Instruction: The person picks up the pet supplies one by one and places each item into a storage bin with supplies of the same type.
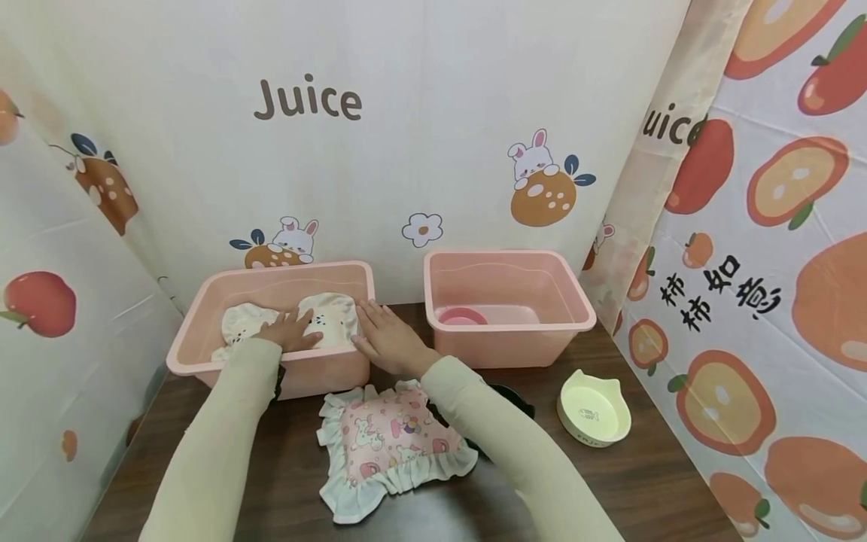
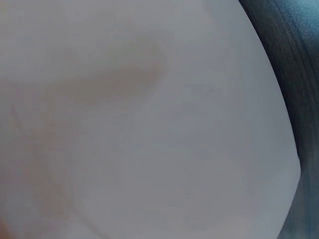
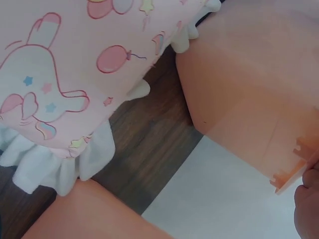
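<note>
"Juice" (image 1: 308,98) stands in dark letters on the back cloth (image 1: 386,165); a partial "uice" (image 1: 673,126) shows on the pale strip (image 1: 646,173) at the right corner — and "柿柿如意" (image 1: 720,292) in black on the fruit-print cloth (image 1: 752,256). Lettering on the bowl (image 1: 594,408) — too small to read.

The head view is evenly bright, with pale glare on the bench (image 1: 440,519) at six o'clock; the left wrist view is dim and blurred.
</note>
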The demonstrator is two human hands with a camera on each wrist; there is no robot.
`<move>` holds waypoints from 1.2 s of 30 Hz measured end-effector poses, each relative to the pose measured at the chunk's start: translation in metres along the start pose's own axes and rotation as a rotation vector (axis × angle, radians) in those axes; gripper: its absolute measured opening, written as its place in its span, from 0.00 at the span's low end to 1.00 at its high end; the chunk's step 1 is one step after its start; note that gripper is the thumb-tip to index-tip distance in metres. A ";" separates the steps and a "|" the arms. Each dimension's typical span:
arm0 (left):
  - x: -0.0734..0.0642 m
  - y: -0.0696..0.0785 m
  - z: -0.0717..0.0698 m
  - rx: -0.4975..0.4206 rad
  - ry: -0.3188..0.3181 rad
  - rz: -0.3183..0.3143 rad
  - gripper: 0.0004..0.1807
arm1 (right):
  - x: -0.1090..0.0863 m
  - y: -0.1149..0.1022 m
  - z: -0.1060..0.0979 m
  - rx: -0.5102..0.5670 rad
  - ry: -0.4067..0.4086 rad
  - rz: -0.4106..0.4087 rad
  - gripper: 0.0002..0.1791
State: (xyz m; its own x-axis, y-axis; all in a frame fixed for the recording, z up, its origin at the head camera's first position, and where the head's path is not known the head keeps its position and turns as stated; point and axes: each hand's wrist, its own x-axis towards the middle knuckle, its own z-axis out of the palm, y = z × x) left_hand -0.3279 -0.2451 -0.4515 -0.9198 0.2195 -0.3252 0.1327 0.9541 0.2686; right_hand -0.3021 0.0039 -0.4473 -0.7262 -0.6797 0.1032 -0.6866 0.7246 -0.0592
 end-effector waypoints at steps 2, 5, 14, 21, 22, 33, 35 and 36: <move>0.000 -0.001 -0.001 0.008 0.021 0.012 0.41 | 0.000 0.001 -0.002 -0.004 -0.015 -0.007 0.36; -0.004 -0.001 -0.005 0.029 0.054 0.029 0.40 | 0.000 0.002 -0.005 -0.001 -0.035 -0.020 0.36; -0.023 0.008 -0.017 0.024 0.105 0.058 0.39 | 0.001 0.010 -0.015 0.032 -0.102 -0.024 0.37; -0.045 0.016 -0.025 -0.059 0.173 0.076 0.41 | 0.007 0.019 -0.019 0.055 -0.101 -0.042 0.35; -0.049 0.017 -0.025 -0.057 0.186 0.082 0.41 | 0.007 0.020 -0.020 0.055 -0.098 -0.046 0.35; -0.099 0.043 -0.021 -0.006 0.309 0.034 0.40 | 0.009 0.023 -0.023 0.086 -0.148 -0.061 0.37; -0.107 0.046 -0.018 0.002 0.322 0.031 0.40 | 0.009 0.024 -0.023 0.084 -0.148 -0.064 0.37; -0.112 0.048 -0.016 0.004 0.326 0.030 0.40 | 0.010 0.024 -0.022 0.088 -0.149 -0.067 0.37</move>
State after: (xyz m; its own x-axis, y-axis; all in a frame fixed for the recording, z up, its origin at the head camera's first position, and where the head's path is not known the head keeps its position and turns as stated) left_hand -0.2245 -0.2273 -0.3880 -0.9851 0.1716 -0.0093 0.1627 0.9490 0.2701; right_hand -0.3248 0.0172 -0.4257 -0.6714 -0.7401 -0.0381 -0.7292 0.6689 -0.1442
